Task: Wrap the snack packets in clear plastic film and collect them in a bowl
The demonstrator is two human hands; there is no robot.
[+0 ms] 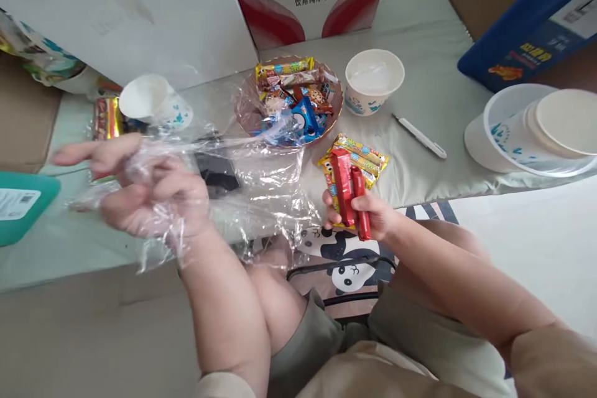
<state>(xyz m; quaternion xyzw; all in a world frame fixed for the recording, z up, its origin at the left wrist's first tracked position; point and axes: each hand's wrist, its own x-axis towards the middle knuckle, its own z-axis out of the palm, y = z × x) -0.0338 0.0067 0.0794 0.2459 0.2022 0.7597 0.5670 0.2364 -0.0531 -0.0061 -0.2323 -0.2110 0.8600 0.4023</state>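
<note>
My left hand (158,189), partly blurred, has its fingers curled on a crinkled clear plastic bag (275,189). The bag spreads to the right, over the table's near edge and across a flat black object (218,171). My right hand (385,214) is closed around red-wrapped snack bars (344,189), with a yellow wrapper (332,189) showing behind them. Just beyond it, yellow snack packets (366,158) lie on the table. Past these, a woven-looking bowl (245,113) holds several wrapped snacks in yellow, brown and blue.
A paper cup (368,99) stands right of the bowl, near a white utility knife (422,137). Another cup (161,102) lies tilted at left. Cups sit in a plastic tub (478,143). Boxes (312,12) line the back; a green container (28,208) is far left.
</note>
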